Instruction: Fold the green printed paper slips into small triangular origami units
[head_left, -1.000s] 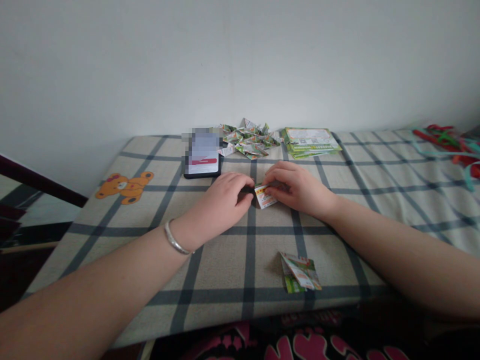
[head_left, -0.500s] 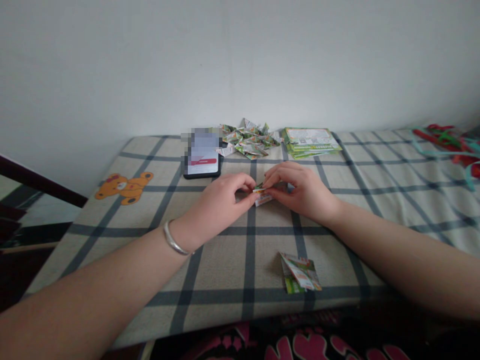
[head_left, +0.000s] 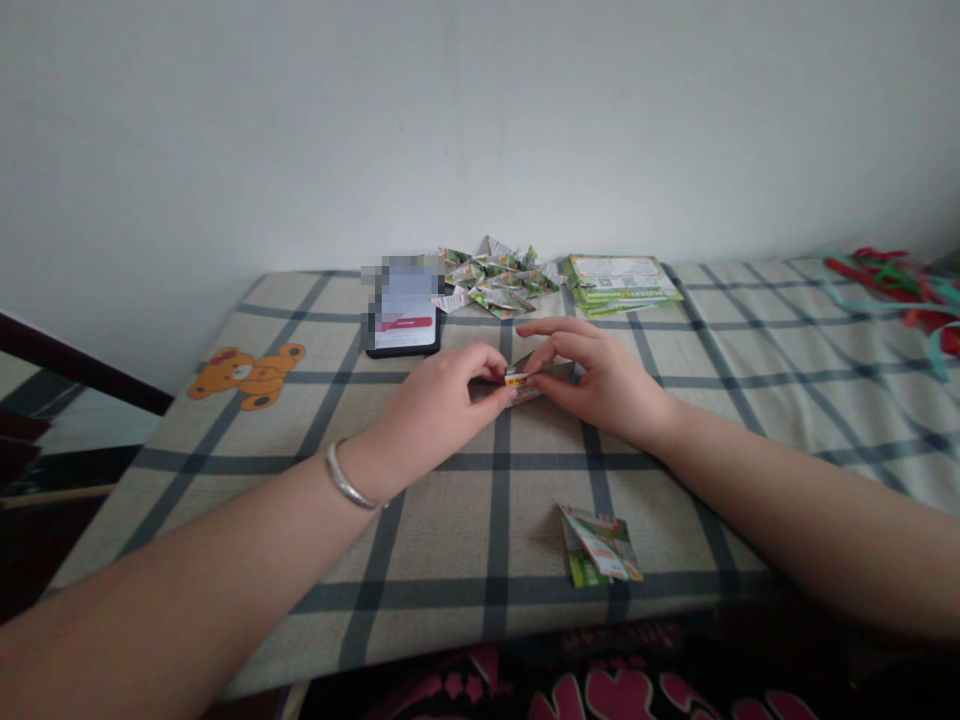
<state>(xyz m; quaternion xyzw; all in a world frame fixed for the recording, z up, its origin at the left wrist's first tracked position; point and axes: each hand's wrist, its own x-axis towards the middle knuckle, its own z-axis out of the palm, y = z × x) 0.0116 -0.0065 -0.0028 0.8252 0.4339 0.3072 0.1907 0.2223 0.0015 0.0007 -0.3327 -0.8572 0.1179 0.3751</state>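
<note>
A small folded printed paper piece [head_left: 517, 381] is pinched between my two hands just above the checked cloth [head_left: 450, 520]. My left hand [head_left: 435, 405], with a silver bracelet on the wrist, is closed and grips the piece's left end. My right hand [head_left: 592, 375] holds its right side with thumb and lower fingers, while the upper fingers stretch out over it. Most of the piece is hidden by the fingers.
Another folded paper piece [head_left: 600, 545] lies near the front edge. A phone [head_left: 403, 315], a heap of several folded pieces [head_left: 499, 275] and a stack of flat leaflets [head_left: 619, 282] sit by the wall. Coloured ribbons [head_left: 911, 290] lie far right. A bear print [head_left: 244, 372] marks the cloth.
The paper piece lay flat on the cloth under my fingers; now both hands have lifted and folded it smaller, and my right fingers have stretched out above it.
</note>
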